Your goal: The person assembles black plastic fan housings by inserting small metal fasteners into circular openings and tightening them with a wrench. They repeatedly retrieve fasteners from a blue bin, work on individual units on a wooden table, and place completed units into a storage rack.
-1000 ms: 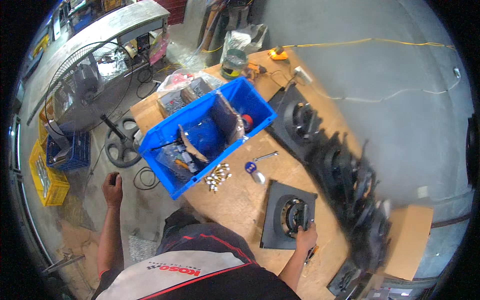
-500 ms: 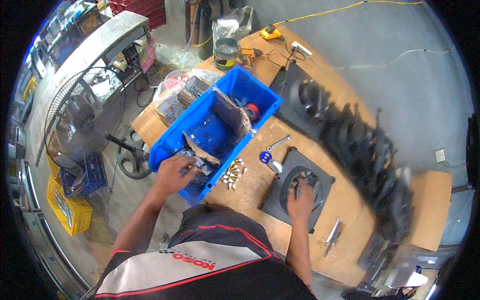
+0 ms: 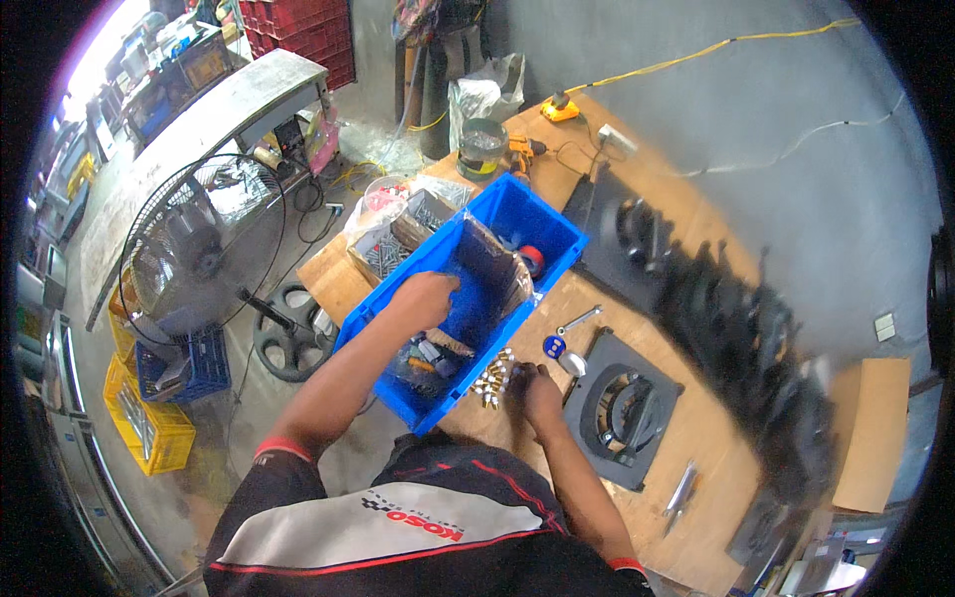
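Observation:
My left hand (image 3: 428, 299) is over the blue bin (image 3: 402, 411), beside its cardboard divider (image 3: 494, 253). Its fingers are curled closed, and whatever they may hold is hidden. Small grey parts (image 3: 430, 352) lie in the bin's near compartment. On the wooden table, my right hand (image 3: 538, 398) reaches the edge of a pile of small brass-and-white fittings (image 3: 491, 380). Those fingers are bent together, and I cannot make out what is in them. Just to the right lies a square black plate (image 3: 589, 383) with a round opening and a black part across it.
A wrench (image 3: 579, 319), a blue disc (image 3: 554, 346) and a silver round piece (image 3: 573, 364) lie beyond the plate. Black parts (image 3: 736, 308) line the table's right side. An orange drill (image 3: 521, 153), a bucket (image 3: 482, 149) and open screw boxes (image 3: 383, 252) stand farther back. A fan (image 3: 199, 249) stands left.
My right hand has left the black plate and moved left to the fittings. My left hand has moved from the grey parts toward the divider, its fingers now curled. The whole view has shifted.

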Demonstrator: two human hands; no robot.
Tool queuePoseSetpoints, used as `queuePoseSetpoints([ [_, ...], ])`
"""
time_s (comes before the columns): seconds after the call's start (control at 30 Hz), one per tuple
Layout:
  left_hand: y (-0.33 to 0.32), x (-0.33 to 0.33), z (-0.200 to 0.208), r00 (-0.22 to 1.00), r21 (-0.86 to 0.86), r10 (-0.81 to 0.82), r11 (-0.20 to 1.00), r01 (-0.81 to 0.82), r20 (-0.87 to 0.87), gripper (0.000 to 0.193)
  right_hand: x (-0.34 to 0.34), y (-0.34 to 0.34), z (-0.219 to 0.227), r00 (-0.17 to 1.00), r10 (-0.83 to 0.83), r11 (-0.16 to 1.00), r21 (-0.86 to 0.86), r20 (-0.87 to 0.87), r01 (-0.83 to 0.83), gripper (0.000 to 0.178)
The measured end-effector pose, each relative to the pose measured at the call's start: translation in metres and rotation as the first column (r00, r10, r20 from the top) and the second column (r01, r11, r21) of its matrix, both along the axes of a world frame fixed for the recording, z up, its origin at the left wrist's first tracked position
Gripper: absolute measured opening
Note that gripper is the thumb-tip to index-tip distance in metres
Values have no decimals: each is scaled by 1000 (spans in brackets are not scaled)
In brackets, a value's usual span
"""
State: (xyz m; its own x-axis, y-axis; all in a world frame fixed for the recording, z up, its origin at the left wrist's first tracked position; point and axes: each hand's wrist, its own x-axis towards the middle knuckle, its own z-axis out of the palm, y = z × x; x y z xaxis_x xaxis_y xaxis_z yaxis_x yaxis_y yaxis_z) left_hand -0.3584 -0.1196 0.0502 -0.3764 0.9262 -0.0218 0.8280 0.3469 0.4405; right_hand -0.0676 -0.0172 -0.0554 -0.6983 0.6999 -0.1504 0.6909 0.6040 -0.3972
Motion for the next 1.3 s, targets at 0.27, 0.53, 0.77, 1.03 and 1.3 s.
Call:
queuePoseSetpoints([
  [0.27, 53, -11, -74, 993, -391, -59, 920, 16, -99, 21, 12, -18, 35, 994, -18, 1000, -12, 107, 19, 36],
  [0.53, 18, 15, 25, 936, 109, -3, 993, -37, 351, 28, 53, -24, 21, 1000, 7, 999, -36, 6, -7, 33],
  [0.77, -22, 85, 87, 726, 384, -308, 921, 66, 614, 32, 15, -30, 145, 716, -537, 574, -815, -445, -76, 28],
  [1.03, -8, 123, 90, 771, 532, -497, 810, 247, 399, 38, 21, -28, 171, 555, -710, 177, -873, -433, -455, 35],
  [1.3, 3, 134, 102, 787, 389, -517, 837, 384, 337, 39, 36, -24, 197, 699, -647, 328, -939, -305, -105, 17],
])
